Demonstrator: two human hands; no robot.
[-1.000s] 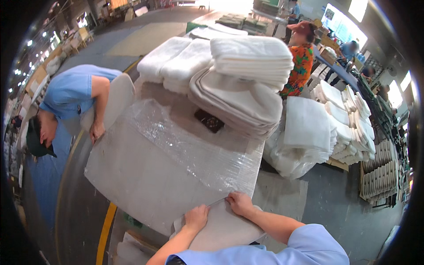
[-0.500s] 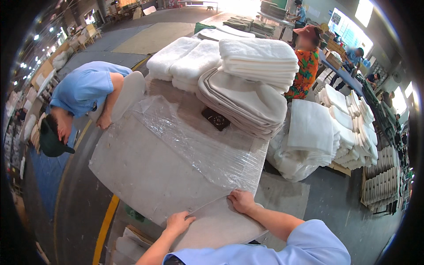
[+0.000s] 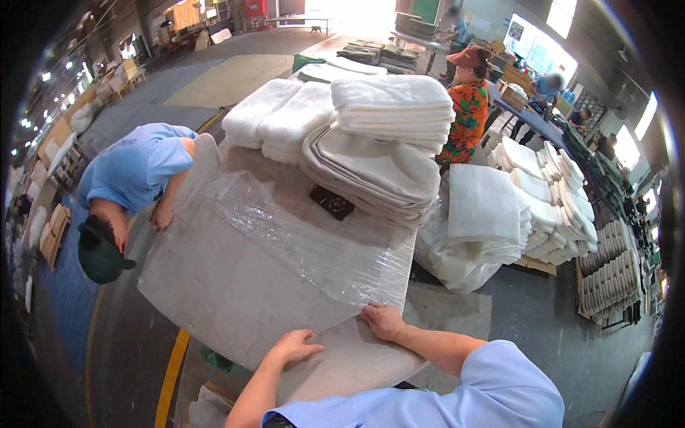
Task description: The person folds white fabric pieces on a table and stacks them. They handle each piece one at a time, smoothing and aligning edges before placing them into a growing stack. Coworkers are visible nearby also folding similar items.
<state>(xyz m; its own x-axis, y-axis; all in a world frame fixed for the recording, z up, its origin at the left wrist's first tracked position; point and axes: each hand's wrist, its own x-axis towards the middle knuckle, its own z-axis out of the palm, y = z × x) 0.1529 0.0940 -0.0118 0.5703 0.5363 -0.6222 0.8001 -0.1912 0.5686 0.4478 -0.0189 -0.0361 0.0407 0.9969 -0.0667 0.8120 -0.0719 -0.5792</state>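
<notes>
A light-grey, round-cornered fabric pad [image 3: 349,364] lies at the near edge of the table [image 3: 214,285], against my body. At its far right edge, my right hand [image 3: 384,321] is closed, with fingers curled over the rim. My left hand [image 3: 294,347] is over the pad's left side, thumb and fingers apart, holding nothing. Whether it touches the fabric is hard to tell. Beyond both hands, clear plastic film [image 3: 300,239] spreads wrinkled across the tabletop.
Grey pads [image 3: 371,175] and white fleecy pads [image 3: 392,107] are stacked at the table's far side, beside a dark square object [image 3: 332,203]. A co-worker [image 3: 135,167] bends over the left edge with another pad. More white stacks [image 3: 485,207] stand on the right.
My left hand has lifted slightly and its fingers have spread from the pad's edge. My right hand stays at the rim. The co-worker at left has bent lower. The view has shifted slightly.
</notes>
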